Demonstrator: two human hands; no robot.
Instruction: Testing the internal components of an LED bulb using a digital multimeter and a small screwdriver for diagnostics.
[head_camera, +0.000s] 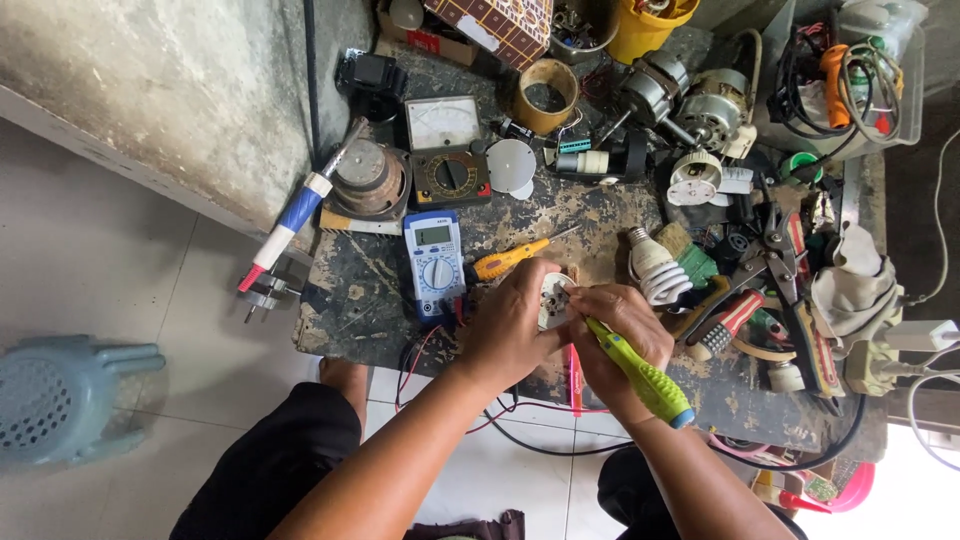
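Centre frame: my left hand (510, 325) grips round white part (551, 300); my right hand (615, 335) closed around yellow-green screwdriver (645, 375), tip on part.

Small round white part (552, 297), mostly hidden, pinched between both hands just above the worn bench edge. Yellow-green screwdriver (640, 372) with a blue butt cap, slanting down and right, tip toward the white part.

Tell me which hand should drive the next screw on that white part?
Probably right: the right hand already grips the green screwdriver with its tip at the white part, while the left hand steadies it.
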